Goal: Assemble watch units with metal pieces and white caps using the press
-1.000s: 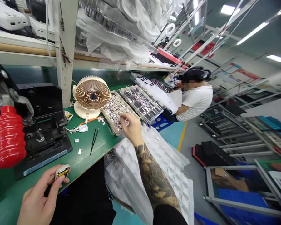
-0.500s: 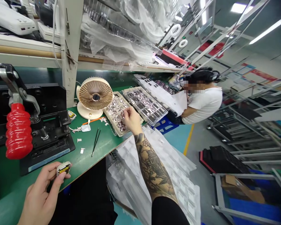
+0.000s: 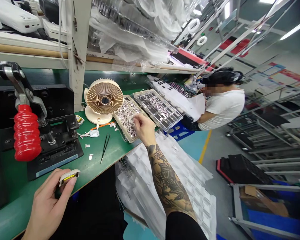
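Note:
My left hand point(image 3: 48, 201) pinches a small cream-coloured device shell point(image 3: 69, 176) between thumb and fingers, over the bench's front edge. A yellow strip shows inside the shell, which is tilted nearly edge-on. My right hand point(image 3: 144, 127) is over the near side of a shallow beige tray point(image 3: 128, 137) heaped with small white-and-silver pieces point(image 3: 126, 115). Its thumb and fingertips are pressed together; whatever is between them is too small to make out. Black tweezers point(image 3: 105, 147) lie on the green bench, near two small white pieces point(image 3: 90, 156).
At left stands a black toggle press with a red handle point(image 3: 27, 133). A beige fan point(image 3: 104, 101) sits behind the tray. To the right are a clear compartment tray point(image 3: 162, 111), white sheeting point(image 3: 172, 166) below bench level, and a seated person point(image 3: 221, 103).
The shell in my left hand has turned from showing its open face to nearly edge-on. My right hand stays at the tray, fingers pinched. The whole view has shifted slightly.

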Motion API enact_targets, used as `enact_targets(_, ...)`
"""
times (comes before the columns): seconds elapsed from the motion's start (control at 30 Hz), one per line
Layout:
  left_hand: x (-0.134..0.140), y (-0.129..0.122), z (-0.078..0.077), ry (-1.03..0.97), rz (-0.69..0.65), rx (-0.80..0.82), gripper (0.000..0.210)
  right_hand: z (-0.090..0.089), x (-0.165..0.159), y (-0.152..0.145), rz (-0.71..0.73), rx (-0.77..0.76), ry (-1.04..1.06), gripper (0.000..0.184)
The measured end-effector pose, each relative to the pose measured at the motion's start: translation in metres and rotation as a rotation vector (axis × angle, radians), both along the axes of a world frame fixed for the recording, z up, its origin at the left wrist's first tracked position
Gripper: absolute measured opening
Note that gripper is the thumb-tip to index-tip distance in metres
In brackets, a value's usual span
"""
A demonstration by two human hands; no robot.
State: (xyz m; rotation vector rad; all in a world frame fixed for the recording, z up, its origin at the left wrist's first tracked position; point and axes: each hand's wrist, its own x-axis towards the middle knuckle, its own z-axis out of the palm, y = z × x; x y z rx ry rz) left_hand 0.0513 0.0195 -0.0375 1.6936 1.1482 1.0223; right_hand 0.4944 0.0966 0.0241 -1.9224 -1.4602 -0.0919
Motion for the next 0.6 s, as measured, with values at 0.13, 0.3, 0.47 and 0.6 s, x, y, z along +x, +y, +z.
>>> enact_targets(0.13,0.004,0.002,0.009,0.004,-0.042,-0.013,0.014,0.011,-0.019,-0.012,-0.002,0.069,0.074,0.024)
enact_targets(0.3,0.008,0.002,0.023,0.011,-0.051,-0.097,0.02,0.006,-0.111,-0.055,0.224,0.245,0.261,0.006)
enact_targets(0.47,0.011,0.006,0.03,0.014,-0.047,-0.014,0.016,-0.008,-0.205,-0.081,0.673,0.145,0.596,0.023)
enact_targets(0.6,0.013,0.007,0.033,-0.01,-0.048,0.043,0.014,-0.01,-0.231,-0.076,0.738,0.134,0.56,0.021)
